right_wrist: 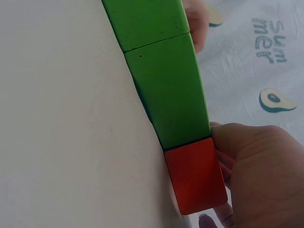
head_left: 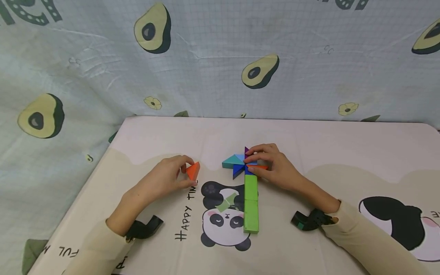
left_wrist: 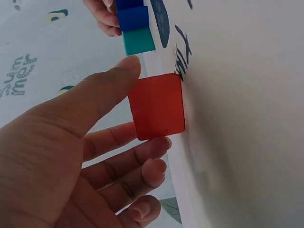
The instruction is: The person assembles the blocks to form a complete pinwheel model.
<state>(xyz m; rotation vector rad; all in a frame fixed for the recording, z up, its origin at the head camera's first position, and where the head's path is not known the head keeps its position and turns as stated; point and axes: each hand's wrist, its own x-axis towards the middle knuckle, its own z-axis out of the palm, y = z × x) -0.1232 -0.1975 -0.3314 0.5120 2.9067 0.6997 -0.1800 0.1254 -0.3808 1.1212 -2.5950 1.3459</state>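
Note:
My left hand (head_left: 168,173) pinches an orange triangular block (head_left: 193,171) between thumb and fingers, left of the block figure. In the left wrist view the square side of that block (left_wrist: 157,107) faces the camera. My right hand (head_left: 271,164) bends over a pinwheel of triangular blocks, its thumb and fingers around a second orange triangular block (head_left: 262,167). That pinwheel has a teal block (head_left: 229,162), a dark blue block (head_left: 237,170), light blue ones and a purple block (head_left: 246,150), partly hidden by the fingers. Below it, two green blocks (head_left: 251,216) lie end to end in a column.
The blocks lie on a pale tablecloth (head_left: 165,137) printed with a panda (head_left: 225,229) and lettering. An avocado-print curtain (head_left: 206,88) hangs behind the table. Black wrist camera mounts (head_left: 144,228) sit at both sleeves.

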